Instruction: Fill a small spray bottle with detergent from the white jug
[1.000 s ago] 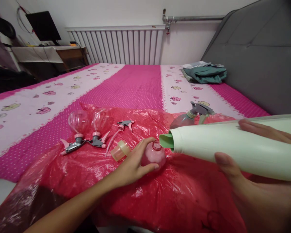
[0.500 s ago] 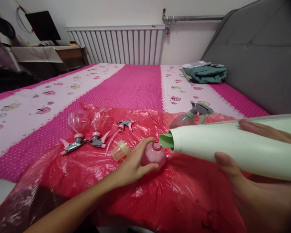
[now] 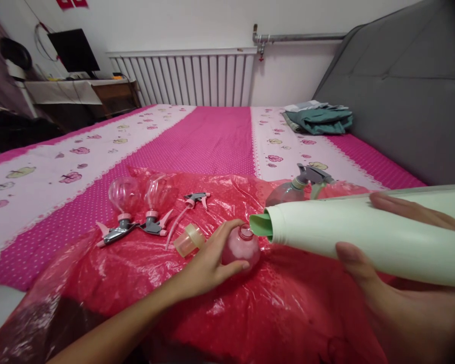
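My left hand is wrapped round a clear round spray bottle with no top on it, standing on red plastic sheeting. In my right hand lies a large pale green bottle, tilted on its side. Its green spout reaches to the open neck of the spray bottle. Left of my left hand are a yellowish measuring cap and a loose grey and pink spray trigger with its tube. What flows from the spout, if anything, is hard to make out.
Two clear spray bottles with triggers lie upside down at the left. Behind the pale bottle rests another spray bottle with a grey trigger. Red plastic sheeting covers the bed's near part. Folded clothes lie by the grey headboard.
The whole view has shifted slightly, so everything sits a little lower. Both hands keep their grip, and the pale bottle's spout stays at the spray bottle's neck.
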Demonstrator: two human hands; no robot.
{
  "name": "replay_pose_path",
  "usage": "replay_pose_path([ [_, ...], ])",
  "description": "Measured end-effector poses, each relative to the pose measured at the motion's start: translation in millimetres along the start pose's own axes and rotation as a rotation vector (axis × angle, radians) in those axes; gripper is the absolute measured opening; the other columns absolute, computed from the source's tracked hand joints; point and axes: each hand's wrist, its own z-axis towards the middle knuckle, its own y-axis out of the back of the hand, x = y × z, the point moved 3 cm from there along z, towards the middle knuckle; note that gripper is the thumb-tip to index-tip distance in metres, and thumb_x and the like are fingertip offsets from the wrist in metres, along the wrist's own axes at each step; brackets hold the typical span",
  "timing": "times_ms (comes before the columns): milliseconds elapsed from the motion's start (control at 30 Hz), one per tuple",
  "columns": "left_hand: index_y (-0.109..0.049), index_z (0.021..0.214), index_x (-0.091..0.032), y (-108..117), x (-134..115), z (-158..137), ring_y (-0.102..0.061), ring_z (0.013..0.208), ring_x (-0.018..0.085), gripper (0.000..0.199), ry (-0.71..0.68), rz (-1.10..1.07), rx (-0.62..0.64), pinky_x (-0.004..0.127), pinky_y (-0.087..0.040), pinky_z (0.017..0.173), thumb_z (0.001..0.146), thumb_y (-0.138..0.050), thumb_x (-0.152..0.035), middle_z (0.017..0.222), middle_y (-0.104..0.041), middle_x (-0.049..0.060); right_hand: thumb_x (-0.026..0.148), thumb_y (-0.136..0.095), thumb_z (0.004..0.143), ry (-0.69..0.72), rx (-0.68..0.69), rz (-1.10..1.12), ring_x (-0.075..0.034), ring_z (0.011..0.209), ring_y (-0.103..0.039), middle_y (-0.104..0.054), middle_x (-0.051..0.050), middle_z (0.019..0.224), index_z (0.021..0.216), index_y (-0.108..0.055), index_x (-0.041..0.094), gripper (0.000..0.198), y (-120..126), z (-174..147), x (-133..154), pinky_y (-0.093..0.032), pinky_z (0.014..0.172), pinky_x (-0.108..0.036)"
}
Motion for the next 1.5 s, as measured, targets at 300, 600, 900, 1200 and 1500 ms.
replay_pose_path([
  [300,-0.036,0.149,-0.03,-0.9,3.9,1.4,-0.047,0.143,0.036,0.069,0.001,0.008,-0.001,0.058,-0.038,0.121,0.092,-0.072,-0.037,0.152,-0.05,0.014,0.047,-0.083,0.079,0.043,-0.026,0.042,-0.033,0.118,-0.062,-0.064,-0.01,0.124,0.131,-0.068,0.019,0.061,-0.4,0.2,-7.3,-0.048,0.108,-0.056],
  [600,-0.035,0.15,-0.028,-0.2,2.1,0.4,-0.048,0.144,0.037,0.068,0.007,0.019,-0.003,0.057,-0.04,0.12,0.092,-0.071,-0.039,0.153,-0.049,0.015,0.048,-0.083,0.08,0.027,-0.023,0.052,-0.034,0.116,-0.062,-0.064,-0.011,0.124,0.132,-0.068,0.019,0.062,0.5,-0.3,-6.5,-0.047,0.107,-0.06],
  [900,-0.035,0.149,-0.029,-0.6,0.9,0.6,-0.048,0.144,0.036,0.068,0.012,0.012,-0.002,0.057,-0.039,0.121,0.092,-0.072,-0.037,0.154,-0.049,0.015,0.05,-0.082,0.08,0.039,-0.015,0.016,-0.033,0.119,-0.061,-0.063,-0.009,0.127,0.133,-0.067,0.022,0.062,1.0,-2.2,-7.0,-0.046,0.11,-0.057],
  [1200,-0.037,0.151,-0.028,-0.1,2.3,0.2,-0.049,0.143,0.037,0.07,0.016,0.018,-0.013,0.058,-0.04,0.12,0.091,-0.072,-0.039,0.153,-0.052,0.015,0.052,-0.081,0.081,0.022,-0.015,0.012,-0.032,0.117,-0.062,-0.064,-0.008,0.126,0.131,-0.067,0.023,0.06,1.9,-4.0,-5.9,-0.047,0.11,-0.059],
  [1500,-0.034,0.151,-0.032,-1.2,5.9,-0.4,-0.046,0.145,0.037,0.07,-0.012,0.016,-0.002,0.06,-0.038,0.121,0.092,-0.072,-0.039,0.154,-0.049,0.015,0.051,-0.081,0.082,-0.006,-0.004,0.03,-0.033,0.117,-0.062,-0.063,-0.008,0.126,0.13,-0.068,0.022,0.058,0.1,-1.7,-5.4,-0.046,0.11,-0.06],
])
